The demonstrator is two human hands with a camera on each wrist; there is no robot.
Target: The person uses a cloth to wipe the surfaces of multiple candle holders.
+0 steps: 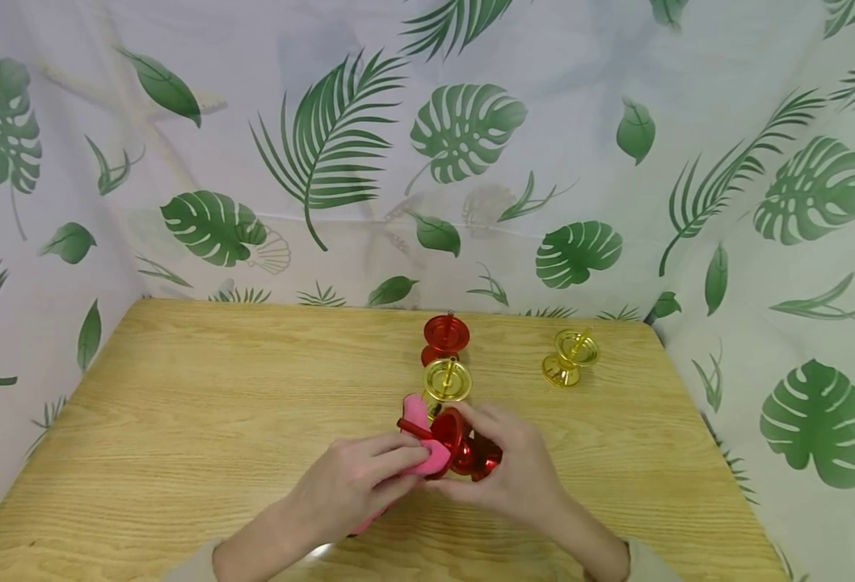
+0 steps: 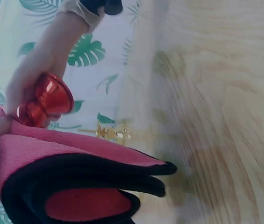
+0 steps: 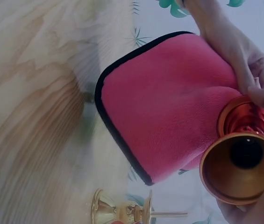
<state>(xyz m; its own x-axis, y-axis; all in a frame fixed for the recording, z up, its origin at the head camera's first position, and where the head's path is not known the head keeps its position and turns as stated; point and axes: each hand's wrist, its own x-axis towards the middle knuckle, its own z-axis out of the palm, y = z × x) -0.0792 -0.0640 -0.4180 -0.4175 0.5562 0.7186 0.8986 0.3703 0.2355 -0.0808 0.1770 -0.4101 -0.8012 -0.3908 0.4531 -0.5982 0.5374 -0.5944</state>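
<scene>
My right hand [image 1: 522, 461] grips a shiny red metal candle holder [image 1: 464, 454] around its body. It is tilted on its side, its dish and central spike pointing left. In the right wrist view the hollow underside of its base [image 3: 216, 182] faces the camera. A pink cloth with black edging [image 3: 164, 102] is pinched in my left hand [image 1: 351, 485]. The fingers press part of this cloth against the dish, beside the spike. The rest of the cloth hangs below my left hand in folds, as the left wrist view shows.
Just beyond my hands a gold candle holder [image 1: 448, 378] stands upright, partly hidden by the cloth and red holder. Behind it is another red candle holder [image 1: 445, 335]. A second gold one [image 1: 570, 357] stands at the back right of the wooden table [image 1: 238, 388]. Leaf-patterned curtains [image 1: 369, 267] surround the table.
</scene>
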